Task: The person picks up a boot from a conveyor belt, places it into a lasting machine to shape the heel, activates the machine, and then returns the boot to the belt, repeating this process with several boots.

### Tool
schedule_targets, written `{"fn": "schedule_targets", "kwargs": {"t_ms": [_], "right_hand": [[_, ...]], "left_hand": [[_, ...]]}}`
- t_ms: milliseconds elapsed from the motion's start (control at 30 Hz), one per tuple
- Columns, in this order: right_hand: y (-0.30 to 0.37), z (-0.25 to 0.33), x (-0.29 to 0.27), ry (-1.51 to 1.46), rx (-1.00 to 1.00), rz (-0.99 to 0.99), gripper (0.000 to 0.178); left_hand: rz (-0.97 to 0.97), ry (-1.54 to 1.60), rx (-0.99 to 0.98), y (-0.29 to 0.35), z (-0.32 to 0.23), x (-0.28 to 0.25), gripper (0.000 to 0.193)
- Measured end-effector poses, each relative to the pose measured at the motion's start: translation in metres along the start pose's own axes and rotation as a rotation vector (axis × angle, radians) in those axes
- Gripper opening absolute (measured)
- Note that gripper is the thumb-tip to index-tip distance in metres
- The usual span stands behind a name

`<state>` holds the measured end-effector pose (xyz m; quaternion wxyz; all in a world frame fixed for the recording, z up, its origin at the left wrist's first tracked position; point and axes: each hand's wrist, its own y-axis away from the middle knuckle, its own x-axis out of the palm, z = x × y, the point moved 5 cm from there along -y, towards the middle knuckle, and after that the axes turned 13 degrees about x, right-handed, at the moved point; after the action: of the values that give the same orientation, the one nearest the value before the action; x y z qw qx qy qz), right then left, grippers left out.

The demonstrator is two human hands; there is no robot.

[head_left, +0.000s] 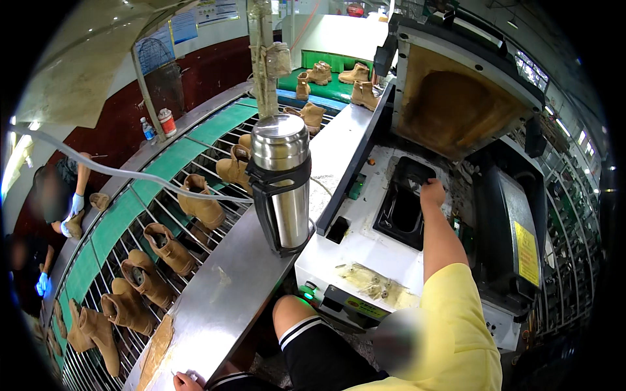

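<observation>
My right hand (pixel 432 193) reaches into an open white machine (pixel 326 260), at the right rim of a black tray-like insert (pixel 385 225) with hollows in it. Its fingers are curled closed; what they grip is hidden. Above it, the machine's raised lid (pixel 466 98) shows a brown-stained underside. At the lower edge, my left hand (pixel 188 381) is only partly in view, beside the metal tabletop (pixel 228 287). Its fingers look pinched together, and I cannot make out anything in them.
A large steel flask (pixel 287 208) with a black handle stands on the tabletop beside the machine. Several tan boots (pixel 168 251) line a barred conveyor to the left. A grey cable (pixel 130 173) crosses above it. Two people (pixel 55 189) work beyond the conveyor. A black-lidded unit (pixel 508 228) sits right.
</observation>
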<state>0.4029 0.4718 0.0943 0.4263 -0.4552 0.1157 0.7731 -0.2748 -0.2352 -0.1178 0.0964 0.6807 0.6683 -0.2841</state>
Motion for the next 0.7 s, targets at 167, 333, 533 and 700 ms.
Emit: {"fn": "schedule_targets", "kwargs": {"t_ms": [167, 333, 533, 700], "right_hand": [[0.01, 0.012, -0.01, 0.144, -0.134, -0.077, 0.039], [0.154, 0.076, -0.075, -0.5, -0.985, -0.21, 0.017], [0.393, 0.101, -0.144, -0.717, -1.601, 0.498, 0.004], [0.549, 0.11, -0.132, -0.71, -1.585, 0.977, 0.004]], "left_hand": [[-0.012, 0.344, -0.104, 0.006, -0.01, 0.015, 0.027], [0.013, -0.028, 0.135, 0.008, -0.062, 0.01, 0.024], [-0.029, -0.085, 0.208, 0.015, -0.092, 0.009, 0.025], [0.036, 0.038, 0.207, 0.021, -0.092, -0.005, 0.024]]}}
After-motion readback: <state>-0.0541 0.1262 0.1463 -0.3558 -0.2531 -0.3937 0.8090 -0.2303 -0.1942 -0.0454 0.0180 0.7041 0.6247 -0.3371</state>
